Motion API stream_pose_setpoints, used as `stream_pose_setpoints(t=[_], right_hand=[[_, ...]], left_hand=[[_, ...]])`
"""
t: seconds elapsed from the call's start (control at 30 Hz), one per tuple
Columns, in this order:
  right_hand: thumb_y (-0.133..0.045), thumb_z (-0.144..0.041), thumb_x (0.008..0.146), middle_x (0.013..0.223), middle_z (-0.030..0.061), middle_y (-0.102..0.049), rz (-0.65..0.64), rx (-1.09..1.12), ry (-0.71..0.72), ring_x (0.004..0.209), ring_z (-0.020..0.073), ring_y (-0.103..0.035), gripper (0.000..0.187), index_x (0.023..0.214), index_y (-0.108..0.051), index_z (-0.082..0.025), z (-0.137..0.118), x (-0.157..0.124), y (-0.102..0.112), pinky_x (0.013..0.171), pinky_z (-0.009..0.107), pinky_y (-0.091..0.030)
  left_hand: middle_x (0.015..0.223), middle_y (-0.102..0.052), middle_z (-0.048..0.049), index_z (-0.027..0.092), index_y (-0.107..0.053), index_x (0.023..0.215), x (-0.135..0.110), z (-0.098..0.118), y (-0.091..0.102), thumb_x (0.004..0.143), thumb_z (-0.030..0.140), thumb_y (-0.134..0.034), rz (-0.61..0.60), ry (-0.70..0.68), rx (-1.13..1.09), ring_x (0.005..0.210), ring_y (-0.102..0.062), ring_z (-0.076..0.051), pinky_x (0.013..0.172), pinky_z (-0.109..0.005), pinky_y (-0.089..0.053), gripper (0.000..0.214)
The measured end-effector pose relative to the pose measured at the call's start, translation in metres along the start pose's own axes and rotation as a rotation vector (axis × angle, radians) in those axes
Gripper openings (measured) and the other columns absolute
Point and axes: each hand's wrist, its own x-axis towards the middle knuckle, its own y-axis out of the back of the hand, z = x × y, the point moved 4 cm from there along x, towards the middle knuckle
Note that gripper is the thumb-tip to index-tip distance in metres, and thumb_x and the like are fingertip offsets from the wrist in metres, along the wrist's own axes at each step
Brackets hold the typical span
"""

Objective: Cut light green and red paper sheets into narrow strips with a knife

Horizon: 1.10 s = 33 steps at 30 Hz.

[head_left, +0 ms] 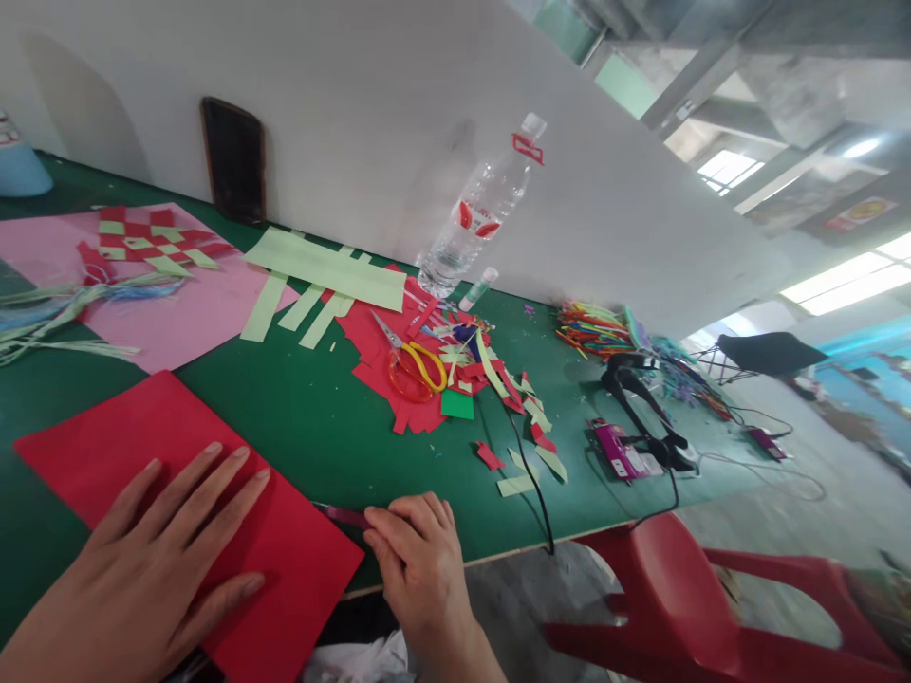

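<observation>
A red sheet of paper (306,560) lies on the green table at the lower left. My left hand (177,541) rests flat on it, fingers spread. Just beyond the sheet's right edge, my right hand (419,555) is closed around a craft knife (347,515) with a purple handle. Its thin metal tip points left, close to the paper's edge; most of the handle is hidden in my fist. Yellow-and-orange scissors (417,365) sit on red paper scraps (370,365) farther back.
Pale green strips (324,270), a pink sheet (171,327) and a red-and-green woven piece (153,239) lie behind. A phone (233,161) and water bottle (480,213) stand by the wall. Rightward are a black headband (647,408), cables and a red chair (683,588).
</observation>
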Motion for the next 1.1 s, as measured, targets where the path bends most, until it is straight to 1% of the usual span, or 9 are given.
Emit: stream_pose_setpoints(t=[0.1,0.23,0.33,0.4,0.5,0.6,0.87,0.97,1.1], right_hand=[[-0.065,-0.025,0.109,0.089,0.0012,-0.073,-0.010,-0.003,0.020,0.082,0.0189,-0.065,0.015,0.110,-0.080,-0.028,-0.002,0.002,0.000,0.076,0.035,-0.041],[-0.063,-0.027,0.111,0.090,0.0007,-0.073,-0.007,0.008,0.031,0.082,0.0183,-0.064,0.016,0.110,-0.079,-0.028,-0.006,0.007,-0.002,0.075,0.035,-0.039],[-0.066,-0.028,0.110,0.090,0.0001,-0.073,-0.028,0.005,0.035,0.082,0.0187,-0.064,0.013,0.110,-0.079,-0.029,-0.009,0.009,-0.005,0.075,0.035,-0.039],[-0.066,-0.027,0.109,0.090,0.0002,-0.073,-0.027,0.001,0.032,0.083,0.0190,-0.064,0.013,0.110,-0.079,-0.028,-0.009,0.009,-0.006,0.075,0.035,-0.039],[-0.062,-0.026,0.111,0.090,0.0004,-0.073,0.007,0.011,0.018,0.083,0.0190,-0.063,0.017,0.109,-0.079,-0.028,-0.007,0.008,-0.005,0.075,0.036,-0.039],[-0.063,-0.026,0.111,0.090,0.0000,-0.073,0.009,0.013,0.017,0.082,0.0187,-0.063,0.017,0.109,-0.079,-0.028,-0.007,0.008,-0.005,0.074,0.036,-0.039],[-0.073,-0.024,0.105,0.092,0.0003,-0.074,-0.066,-0.020,0.015,0.086,0.0189,-0.065,0.010,0.111,-0.080,-0.029,-0.010,0.014,-0.013,0.077,0.035,-0.041],[-0.073,-0.022,0.105,0.092,0.0008,-0.074,-0.046,-0.011,0.005,0.086,0.0189,-0.065,0.012,0.111,-0.081,-0.028,-0.008,0.015,-0.014,0.076,0.034,-0.042],[-0.070,-0.026,0.107,0.090,0.0005,-0.074,-0.061,-0.004,0.013,0.084,0.0191,-0.065,0.011,0.110,-0.081,-0.030,-0.008,0.016,-0.013,0.076,0.035,-0.040]], left_hand=[[0.172,-0.050,-0.0017,0.038,-0.025,0.172,0.001,0.000,0.001,0.094,0.079,-0.053,-0.016,-0.015,0.024,0.161,-0.042,-0.036,0.138,-0.060,-0.016,0.093],[0.174,-0.047,-0.0027,0.037,-0.022,0.173,0.002,0.000,0.002,0.094,0.076,-0.057,-0.102,-0.064,0.048,0.162,-0.040,-0.035,0.138,-0.059,-0.014,0.095],[0.173,-0.048,0.0006,0.040,-0.026,0.172,0.003,-0.001,0.004,0.095,0.077,-0.053,-0.058,-0.048,0.013,0.160,-0.043,-0.034,0.139,-0.057,-0.014,0.089],[0.174,-0.048,0.0024,0.041,-0.026,0.172,0.002,0.000,0.004,0.096,0.076,-0.054,-0.056,-0.038,0.014,0.160,-0.044,-0.034,0.139,-0.057,-0.015,0.088],[0.173,-0.048,0.0017,0.040,-0.025,0.172,0.002,0.002,0.004,0.096,0.074,-0.055,-0.066,-0.043,0.014,0.160,-0.044,-0.035,0.139,-0.059,-0.015,0.088],[0.171,-0.052,0.0009,0.040,-0.030,0.171,0.002,0.001,0.004,0.097,0.076,-0.049,-0.014,-0.031,-0.015,0.159,-0.046,-0.034,0.139,-0.058,-0.016,0.084],[0.170,-0.053,0.0029,0.043,-0.028,0.171,0.002,0.001,0.000,0.095,0.076,-0.053,-0.022,-0.034,-0.022,0.159,-0.045,-0.031,0.138,-0.057,-0.016,0.086],[0.170,-0.053,0.0018,0.042,-0.029,0.170,0.003,0.002,0.002,0.095,0.077,-0.054,-0.023,-0.033,-0.021,0.158,-0.046,-0.032,0.138,-0.057,-0.016,0.087],[0.170,-0.053,0.0035,0.043,-0.030,0.170,0.004,0.004,0.004,0.094,0.078,-0.054,-0.013,-0.043,-0.031,0.158,-0.046,-0.031,0.139,-0.054,-0.015,0.087]])
